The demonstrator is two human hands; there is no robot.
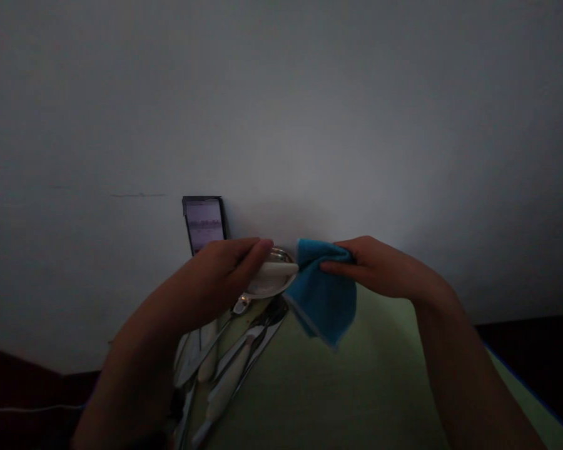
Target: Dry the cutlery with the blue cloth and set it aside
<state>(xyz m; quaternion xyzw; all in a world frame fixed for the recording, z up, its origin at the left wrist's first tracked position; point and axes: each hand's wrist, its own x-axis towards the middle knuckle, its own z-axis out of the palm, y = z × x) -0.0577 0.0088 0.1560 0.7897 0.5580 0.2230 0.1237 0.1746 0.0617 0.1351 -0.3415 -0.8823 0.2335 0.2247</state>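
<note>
My left hand is closed around a utensil with a white handle. The handle's tip points right, touching or nearly touching a blue cloth; the rest of the utensil is hidden by my hand, so its kind does not show. My right hand pinches the cloth between thumb and fingers, and its lower part hangs down in folds. Just behind and below the handle is a round, shallow dish with a shiny rim, partly covered by my left hand.
Several knives, forks and other utensils, some with white handles, lie in a loose pile on the pale green table. A phone with a lit screen leans against the grey wall. The light is dim.
</note>
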